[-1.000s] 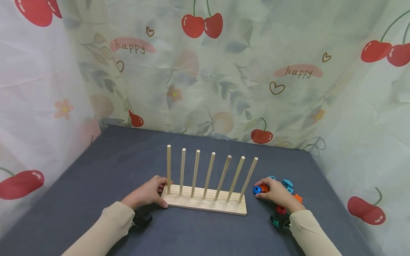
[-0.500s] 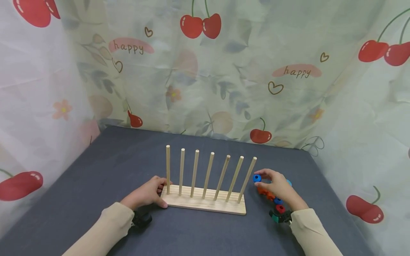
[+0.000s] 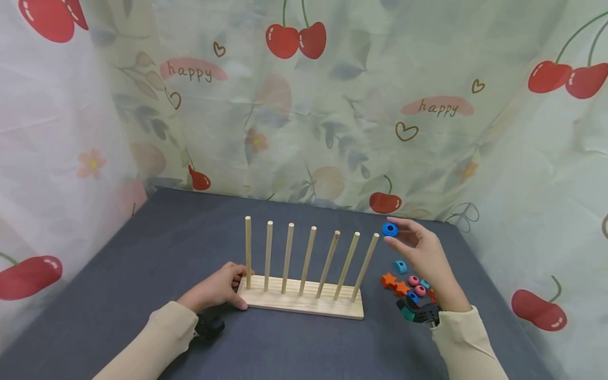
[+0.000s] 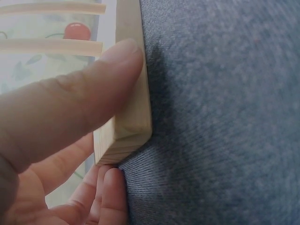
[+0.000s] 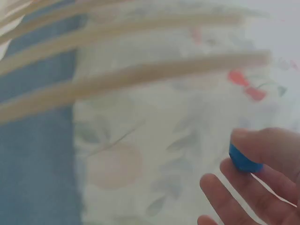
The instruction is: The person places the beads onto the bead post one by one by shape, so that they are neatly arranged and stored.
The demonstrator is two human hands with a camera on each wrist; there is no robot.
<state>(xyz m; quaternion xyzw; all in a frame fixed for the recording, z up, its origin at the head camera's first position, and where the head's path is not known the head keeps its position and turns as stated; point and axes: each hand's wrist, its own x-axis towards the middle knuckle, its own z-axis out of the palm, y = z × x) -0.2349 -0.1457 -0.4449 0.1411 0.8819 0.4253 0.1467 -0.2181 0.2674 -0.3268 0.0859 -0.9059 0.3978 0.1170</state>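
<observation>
A wooden board point(image 3: 294, 303) with a row of several upright pegs stands on the table. My left hand point(image 3: 222, 285) grips the board's left end; in the left wrist view the thumb point(image 4: 112, 65) presses on its long edge, with fingers around the end. My right hand point(image 3: 423, 250) pinches a round blue bead point(image 3: 386, 231) with a hole through it. The bead is in the air, just right of the rightmost peg's point(image 3: 367, 266) top and apart from it. In the right wrist view, thumb and fingertips partly cover the blue bead point(image 5: 243, 162).
Below the right hand lie loose beads: orange stars point(image 3: 388, 280), pink round ones point(image 3: 420, 291), a light blue piece point(image 3: 400, 266) and a blue one point(image 3: 411, 297). The right wrist strap point(image 3: 418, 311) hides part of the group. A patterned curtain point(image 3: 304, 132) hangs behind the table.
My right hand has picked the blue bead out of the loose group and raised it to the height of the peg tops. The left hand and the board stay in place.
</observation>
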